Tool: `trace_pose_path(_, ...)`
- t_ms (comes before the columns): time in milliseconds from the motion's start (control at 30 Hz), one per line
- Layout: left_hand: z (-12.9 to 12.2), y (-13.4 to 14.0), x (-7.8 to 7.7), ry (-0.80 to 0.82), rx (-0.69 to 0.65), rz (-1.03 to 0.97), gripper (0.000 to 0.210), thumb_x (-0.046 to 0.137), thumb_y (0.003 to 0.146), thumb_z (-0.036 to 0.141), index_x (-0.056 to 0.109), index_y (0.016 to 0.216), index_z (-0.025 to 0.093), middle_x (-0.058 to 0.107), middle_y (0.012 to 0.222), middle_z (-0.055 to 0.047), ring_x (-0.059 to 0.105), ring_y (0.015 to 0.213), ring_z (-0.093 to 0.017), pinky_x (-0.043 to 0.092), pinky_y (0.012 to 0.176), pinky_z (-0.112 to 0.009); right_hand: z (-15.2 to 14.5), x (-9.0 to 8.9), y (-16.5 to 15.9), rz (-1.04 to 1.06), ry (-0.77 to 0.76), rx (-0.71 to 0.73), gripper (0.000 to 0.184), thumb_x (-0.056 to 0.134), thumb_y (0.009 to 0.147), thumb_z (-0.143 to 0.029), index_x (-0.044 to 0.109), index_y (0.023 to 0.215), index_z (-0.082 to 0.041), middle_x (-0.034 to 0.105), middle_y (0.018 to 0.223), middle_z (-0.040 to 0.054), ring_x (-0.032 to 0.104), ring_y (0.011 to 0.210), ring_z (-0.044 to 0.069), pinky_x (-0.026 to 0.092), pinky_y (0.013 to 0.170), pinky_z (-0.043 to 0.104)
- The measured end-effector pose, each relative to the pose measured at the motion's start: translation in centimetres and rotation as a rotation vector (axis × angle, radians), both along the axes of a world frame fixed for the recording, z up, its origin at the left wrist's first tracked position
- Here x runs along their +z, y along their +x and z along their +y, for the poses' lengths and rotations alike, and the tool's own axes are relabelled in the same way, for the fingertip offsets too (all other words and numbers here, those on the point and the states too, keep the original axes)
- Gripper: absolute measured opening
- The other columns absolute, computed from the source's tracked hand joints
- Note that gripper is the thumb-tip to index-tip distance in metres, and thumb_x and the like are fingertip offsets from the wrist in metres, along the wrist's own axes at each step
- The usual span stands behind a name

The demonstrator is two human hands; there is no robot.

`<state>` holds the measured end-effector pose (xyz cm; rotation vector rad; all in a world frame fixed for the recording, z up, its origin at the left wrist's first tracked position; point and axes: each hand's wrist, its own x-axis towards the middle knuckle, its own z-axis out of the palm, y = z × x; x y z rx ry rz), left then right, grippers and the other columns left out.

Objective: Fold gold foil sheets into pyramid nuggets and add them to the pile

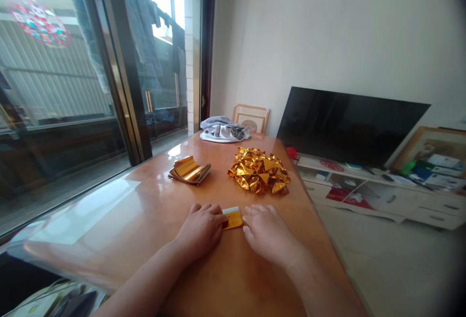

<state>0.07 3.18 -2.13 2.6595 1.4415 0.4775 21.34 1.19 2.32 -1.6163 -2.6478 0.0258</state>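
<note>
A small sheet of gold foil paper (233,219) lies on the table in front of me, partly folded, with a pale strip along its far edge. My left hand (204,222) grips its left side, thumb and fingers pressed together there. At the right edge of the same sheet, my right hand (267,229) has its fingers curled down on it; the fingertips are partly hidden. Beyond the left hand sits a stack of gold foil paper (190,170), its top sheet curling up. A heap of folded gold foil pieces (259,170) lies beyond the right hand.
The glossy wooden table (153,210) stretches away from me. A bundle of grey and white cloth (224,130) lies at its far end. Sliding glass doors (120,64) stand on the left. To the right are a large black screen (349,127) and a low white cabinet (407,203).
</note>
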Motion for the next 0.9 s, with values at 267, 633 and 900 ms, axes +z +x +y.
trace_pose_path(267, 0.3, 0.0, 0.2, -0.07, 0.044, -0.028, 0.029, 0.049, 0.091, 0.022, 0.073, 0.102, 0.033, 0.068, 0.105, -0.002, 0.06, 0.101, -0.023, 0.035, 0.088, -0.038, 0.1, -0.2, -0.6, -0.125, -0.078, 0.057, 0.036, 0.043, 0.095, -0.025, 0.077, 0.107, -0.02, 0.074, 0.099, 0.0144, 0.065, 0.097, 0.031, 0.047, 0.084, 0.04)
trace_pose_path(633, 0.2, 2.4, -0.3, -0.079, 0.341, -0.05, 0.032, 0.059, 0.088, 0.056, 0.07, 0.092, 0.026, 0.065, 0.102, -0.005, 0.06, 0.099, -0.027, 0.041, 0.085, -0.04, 0.3, 0.2, -1.2, -0.064, -0.193, -0.005, 0.031, 0.051, 0.09, -0.021, 0.077, 0.108, -0.021, 0.077, 0.103, 0.0132, 0.071, 0.097, 0.032, 0.053, 0.08, 0.039)
trace_pose_path(900, 1.6, 1.0, -1.7, -0.129, 0.293, -0.174, 0.02, 0.066, 0.084, 0.039, 0.071, 0.094, 0.023, 0.065, 0.101, -0.004, 0.063, 0.092, -0.022, 0.047, 0.082, -0.034, 0.5, 0.3, -1.1, -0.007, -0.218, -0.045, 0.031, 0.054, 0.09, -0.027, 0.077, 0.109, -0.02, 0.076, 0.106, 0.0141, 0.071, 0.1, 0.031, 0.055, 0.083, 0.039)
